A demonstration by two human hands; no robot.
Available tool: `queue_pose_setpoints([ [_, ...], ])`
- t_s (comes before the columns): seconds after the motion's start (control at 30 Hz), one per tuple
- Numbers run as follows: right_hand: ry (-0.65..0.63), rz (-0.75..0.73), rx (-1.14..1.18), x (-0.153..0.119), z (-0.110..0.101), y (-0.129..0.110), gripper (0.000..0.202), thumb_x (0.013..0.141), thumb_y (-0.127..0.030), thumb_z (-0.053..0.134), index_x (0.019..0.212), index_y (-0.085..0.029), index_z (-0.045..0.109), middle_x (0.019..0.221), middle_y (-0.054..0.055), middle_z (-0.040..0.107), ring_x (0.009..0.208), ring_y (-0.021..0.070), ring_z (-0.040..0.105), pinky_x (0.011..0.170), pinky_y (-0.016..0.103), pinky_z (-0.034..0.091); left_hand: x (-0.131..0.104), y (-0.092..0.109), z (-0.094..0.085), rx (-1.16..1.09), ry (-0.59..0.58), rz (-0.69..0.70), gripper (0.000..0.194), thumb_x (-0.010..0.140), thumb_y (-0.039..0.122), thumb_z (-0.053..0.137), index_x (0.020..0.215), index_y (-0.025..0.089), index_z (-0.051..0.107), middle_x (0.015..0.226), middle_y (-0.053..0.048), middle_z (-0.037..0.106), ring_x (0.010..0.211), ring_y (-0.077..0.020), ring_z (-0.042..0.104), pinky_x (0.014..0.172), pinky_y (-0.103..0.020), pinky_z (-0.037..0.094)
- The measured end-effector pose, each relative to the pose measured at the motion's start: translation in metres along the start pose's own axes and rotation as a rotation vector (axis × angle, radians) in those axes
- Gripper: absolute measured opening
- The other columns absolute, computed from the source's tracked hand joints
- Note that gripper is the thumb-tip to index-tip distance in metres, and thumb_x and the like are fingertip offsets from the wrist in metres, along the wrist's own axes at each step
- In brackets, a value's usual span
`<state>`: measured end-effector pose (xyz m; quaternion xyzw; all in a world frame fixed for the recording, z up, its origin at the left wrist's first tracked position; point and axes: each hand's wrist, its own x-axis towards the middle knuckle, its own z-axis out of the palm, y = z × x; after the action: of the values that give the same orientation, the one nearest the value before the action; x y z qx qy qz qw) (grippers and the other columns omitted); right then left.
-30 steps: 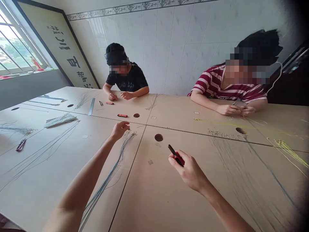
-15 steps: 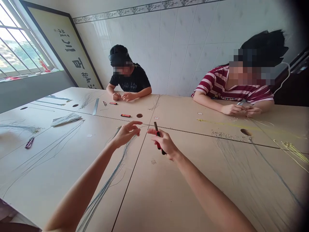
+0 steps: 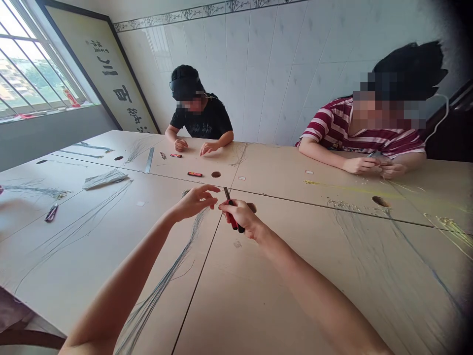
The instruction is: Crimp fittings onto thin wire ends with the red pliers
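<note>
My right hand [image 3: 242,216] is closed round a pair of pliers [image 3: 232,217] with red and black handles, the dark jaws pointing up and away from me. Just left of it is my left hand [image 3: 197,201], index finger raised and the other fingers curled in towards the thumb. Anything pinched there is too small to make out. A bundle of thin grey-blue cords [image 3: 173,261] runs under my left hand and down the table towards me. A small gap separates the pliers from my left fingertips.
Two people sit across the table [image 3: 295,276], their hands on or just above it. More cord bundles [image 3: 92,212] lie left, with small snips [image 3: 51,213]; yellow cords [image 3: 453,227] lie right. A ruler [image 3: 150,160], a red-black cutter [image 3: 194,174] and round table holes [image 3: 380,201] are farther off.
My right hand has moved left with the pliers, closer to my left hand, which keeps much the same pose. The person in black has moved their hands apart.
</note>
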<state>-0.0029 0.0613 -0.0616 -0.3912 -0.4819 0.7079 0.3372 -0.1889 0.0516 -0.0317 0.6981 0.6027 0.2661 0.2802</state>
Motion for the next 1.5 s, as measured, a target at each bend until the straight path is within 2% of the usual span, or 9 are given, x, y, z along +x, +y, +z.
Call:
queue_pose_setpoints([
  [0.1, 0.004, 0.013, 0.008, 0.008, 0.001, 0.004, 0.013, 0.081, -0.022, 0.067, 0.072, -0.016, 0.060, 0.057, -0.005, 0.051, 0.048, 0.0062, 0.043, 0.048, 0.022, 0.037, -0.007, -0.016, 0.015, 0.085, 0.193, -0.109, 0.044, 0.093, 0.040, 0.041, 0.129, 0.019, 0.057, 0.114, -0.012, 0.070, 0.108, -0.0250, 0.063, 0.091, -0.038, 0.049],
  [0.23, 0.000, 0.090, 0.005, 0.019, 0.002, 0.011, 0.021, 0.092, -0.032, 0.060, 0.103, -0.013, 0.062, 0.092, 0.003, 0.064, 0.073, 0.0120, 0.062, 0.065, 0.028, 0.054, -0.039, -0.040, 0.061, 0.261, 0.390, -0.260, 0.052, 0.094, 0.033, 0.031, 0.139, 0.014, 0.049, 0.150, -0.016, 0.043, 0.144, -0.0309, 0.030, 0.117, -0.050, 0.023],
  [0.33, 0.002, 0.131, 0.003, 0.023, 0.004, 0.013, 0.031, 0.093, -0.034, 0.058, 0.118, -0.015, 0.058, 0.115, 0.008, 0.063, 0.094, 0.0187, 0.064, 0.079, 0.038, 0.056, -0.067, -0.054, 0.098, 0.362, 0.363, -0.306, 0.064, 0.091, 0.043, 0.037, 0.146, 0.010, 0.041, 0.158, -0.017, 0.027, 0.150, -0.0319, 0.012, 0.121, -0.050, 0.008],
  [0.47, 0.013, 0.162, 0.014, 0.025, 0.006, 0.009, 0.034, 0.093, -0.035, 0.059, 0.122, -0.016, 0.057, 0.121, 0.009, 0.061, 0.101, 0.0210, 0.063, 0.085, 0.042, 0.055, -0.083, -0.066, 0.123, 0.461, 0.280, -0.329, 0.072, 0.090, 0.050, 0.035, 0.148, 0.007, 0.037, 0.158, -0.019, 0.025, 0.149, -0.0332, 0.015, 0.120, -0.053, 0.010],
  [0.7, 0.034, 0.152, 0.040, 0.034, 0.005, -0.012, 0.035, 0.093, -0.035, 0.059, 0.123, -0.016, 0.057, 0.123, 0.009, 0.060, 0.103, 0.0217, 0.062, 0.086, 0.043, 0.054, -0.084, -0.072, 0.124, 0.587, 0.225, -0.321, 0.074, 0.093, 0.055, 0.027, 0.150, 0.009, 0.034, 0.159, -0.017, 0.021, 0.149, -0.0311, 0.015, 0.120, -0.051, 0.013],
  [0.97, 0.067, 0.033, 0.088, 0.032, -0.008, -0.061, 0.031, 0.093, -0.034, 0.058, 0.118, -0.015, 0.059, 0.114, 0.008, 0.063, 0.093, 0.0181, 0.064, 0.078, 0.037, 0.056, -0.084, -0.068, 0.126, 0.677, 0.210, -0.332, 0.076, 0.095, 0.054, 0.025, 0.150, 0.001, 0.032, 0.158, -0.020, 0.021, 0.148, -0.0315, 0.017, 0.120, -0.051, 0.016],
  [1.07, 0.087, -0.027, 0.125, 0.024, -0.020, -0.081, 0.014, 0.093, -0.027, 0.059, 0.089, -0.013, 0.062, 0.079, 0.000, 0.062, 0.062, 0.0088, 0.057, 0.057, 0.023, 0.051, -0.084, -0.067, 0.126, 0.703, 0.213, -0.334, 0.076, 0.096, 0.052, 0.024, 0.149, -0.001, 0.030, 0.158, -0.020, 0.021, 0.148, -0.0310, 0.017, 0.120, -0.051, 0.016],
  [1.17, 0.111, -0.093, 0.173, 0.015, -0.034, -0.099, 0.026, 0.089, -0.015, 0.060, 0.064, -0.016, 0.054, 0.053, -0.005, 0.046, 0.047, 0.0066, 0.041, 0.046, 0.021, 0.041, -0.085, -0.065, 0.125, 0.717, 0.202, -0.339, 0.076, 0.096, 0.053, 0.024, 0.150, -0.001, 0.029, 0.159, -0.020, 0.019, 0.148, -0.0309, 0.017, 0.120, -0.050, 0.016],
  [1.5, 0.185, -0.279, 0.207, -0.033, -0.092, -0.150, 0.023, 0.086, -0.012, 0.059, 0.064, -0.017, 0.054, 0.055, -0.005, 0.040, 0.049, 0.0074, 0.038, 0.051, 0.022, 0.041, -0.084, -0.064, 0.123, 0.755, 0.181, -0.360, 0.077, 0.096, 0.054, 0.024, 0.150, -0.001, 0.027, 0.159, -0.019, 0.017, 0.148, -0.0316, 0.017, 0.119, -0.050, 0.018],
])
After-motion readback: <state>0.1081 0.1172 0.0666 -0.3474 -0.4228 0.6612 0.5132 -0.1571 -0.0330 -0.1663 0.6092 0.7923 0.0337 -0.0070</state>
